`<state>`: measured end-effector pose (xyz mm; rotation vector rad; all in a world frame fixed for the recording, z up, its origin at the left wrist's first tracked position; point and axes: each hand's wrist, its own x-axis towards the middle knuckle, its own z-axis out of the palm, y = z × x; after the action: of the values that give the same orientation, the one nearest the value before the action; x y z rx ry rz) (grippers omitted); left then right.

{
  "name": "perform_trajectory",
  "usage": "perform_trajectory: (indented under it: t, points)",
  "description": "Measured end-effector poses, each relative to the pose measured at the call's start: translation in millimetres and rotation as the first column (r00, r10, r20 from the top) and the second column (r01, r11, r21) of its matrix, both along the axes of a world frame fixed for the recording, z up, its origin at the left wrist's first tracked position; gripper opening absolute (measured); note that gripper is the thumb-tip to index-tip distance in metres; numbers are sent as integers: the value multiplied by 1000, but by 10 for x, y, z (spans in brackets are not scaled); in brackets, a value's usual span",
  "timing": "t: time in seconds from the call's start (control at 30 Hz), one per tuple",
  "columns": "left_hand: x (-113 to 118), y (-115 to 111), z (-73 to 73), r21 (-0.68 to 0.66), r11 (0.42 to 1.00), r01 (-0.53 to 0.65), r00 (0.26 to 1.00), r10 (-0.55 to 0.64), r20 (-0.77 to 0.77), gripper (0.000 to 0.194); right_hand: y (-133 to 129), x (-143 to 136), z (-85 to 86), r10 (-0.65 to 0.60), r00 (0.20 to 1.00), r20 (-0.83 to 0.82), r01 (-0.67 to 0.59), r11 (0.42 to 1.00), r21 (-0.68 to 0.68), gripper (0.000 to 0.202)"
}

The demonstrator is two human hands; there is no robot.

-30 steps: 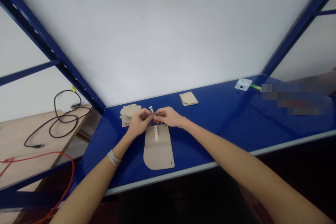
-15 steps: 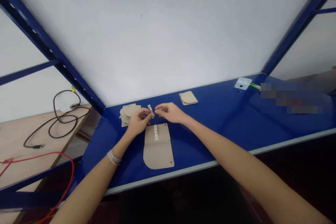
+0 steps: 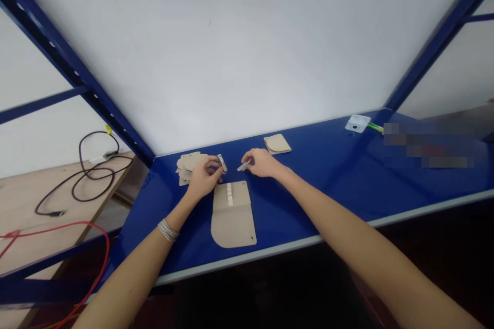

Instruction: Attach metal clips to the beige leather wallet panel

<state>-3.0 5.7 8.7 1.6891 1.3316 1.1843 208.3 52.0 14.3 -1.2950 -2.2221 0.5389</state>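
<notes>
Between the thumb and fingers of my left hand [image 3: 201,179] is a narrow shiny metal plate [image 3: 222,163], held tilted above the blue table. My right hand [image 3: 263,163] pinches a small flat metal piece [image 3: 243,166] a short way to the right, apart from the plate. Just below both hands lies an opened beige case [image 3: 233,226], flat, with a rounded lower left corner and small dark fasteners at its right corners. A short pale strip in segments [image 3: 230,194] runs along its upper half. Fingers partly cover both metal parts.
Beside my left hand is a loose pile of beige flat pieces [image 3: 188,162]. A folded beige case [image 3: 278,144] sits near the wall. Farther right are a pale box [image 3: 357,123] and a green item [image 3: 375,127]. A black cable [image 3: 79,164] lies on the wooden table.
My right hand has moved slightly right, away from the left, and a small metal piece now shows in its fingers. The left hand and the opened case have stayed in place.
</notes>
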Motion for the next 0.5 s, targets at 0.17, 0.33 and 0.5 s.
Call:
perform_trajectory:
  t: [0.17,0.33,0.5]
  points:
    - [32,-52,38,-9,1000,-6,999,6,49,59,-54,-61,16,34,998,60,-31,998,-52,19]
    - [24,-57,45,9,998,56,998,-56,-2,45,-71,-81,7,61,993,105,-54,996,-67,23]
    - [13,-31,16,-2,997,78,996,-78,-45,33,-93,-91,29,76,989,127,-68,995,-66,25]
